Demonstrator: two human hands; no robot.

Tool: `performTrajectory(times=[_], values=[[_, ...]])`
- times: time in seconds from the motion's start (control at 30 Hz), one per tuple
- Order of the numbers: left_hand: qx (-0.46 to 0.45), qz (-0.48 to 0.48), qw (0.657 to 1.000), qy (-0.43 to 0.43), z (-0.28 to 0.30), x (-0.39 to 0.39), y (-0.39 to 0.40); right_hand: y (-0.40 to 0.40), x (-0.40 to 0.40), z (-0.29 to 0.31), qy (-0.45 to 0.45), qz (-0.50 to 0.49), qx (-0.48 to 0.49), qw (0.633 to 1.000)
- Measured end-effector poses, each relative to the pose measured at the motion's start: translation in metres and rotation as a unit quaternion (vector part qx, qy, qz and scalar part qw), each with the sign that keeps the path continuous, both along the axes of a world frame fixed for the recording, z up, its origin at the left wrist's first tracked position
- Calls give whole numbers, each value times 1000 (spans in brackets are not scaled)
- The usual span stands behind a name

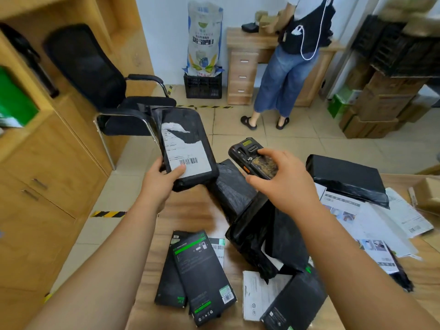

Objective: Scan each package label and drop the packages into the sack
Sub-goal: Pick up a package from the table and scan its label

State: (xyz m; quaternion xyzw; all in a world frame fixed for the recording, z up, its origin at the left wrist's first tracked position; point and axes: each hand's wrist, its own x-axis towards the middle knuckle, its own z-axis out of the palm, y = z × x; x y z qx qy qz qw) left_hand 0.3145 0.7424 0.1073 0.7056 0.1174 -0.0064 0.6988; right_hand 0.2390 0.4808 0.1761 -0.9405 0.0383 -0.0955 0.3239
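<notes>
My left hand (162, 179) grips a black wrapped package (185, 148) by its lower left corner and holds it up, its torn white label with a barcode facing me. To its right, my right hand (283, 179) holds a black handheld scanner (252, 158) that tilts up and to the left beside the package. Other black wrapped packages (233, 186) lie on the wooden table (190, 210) below. A large black parcel (345, 177) sits at the right. No sack that I can name for sure is visible.
Black and green product boxes (200, 275) and loose papers (381, 215) cover the table. A black office chair (100, 79) and wooden cabinets (42, 175) stand at left. A person (292, 55) stands at a wooden desk (245, 65) in the back. Cardboard boxes (381, 103) stack at right.
</notes>
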Motion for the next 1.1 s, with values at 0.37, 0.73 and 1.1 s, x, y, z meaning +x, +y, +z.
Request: performTrajectory(times=[0.37,0.73,1.1], values=[[6,73,989,-132,89,-51,-43,-39,-36,81,-5,111,-21,994],[73,127,974,-170,97,-97,-53,-68,-70,92,74,186,-65,978],[87,110,969,-203,108,-78,-26,-51,-73,113,93,188,-70,975]])
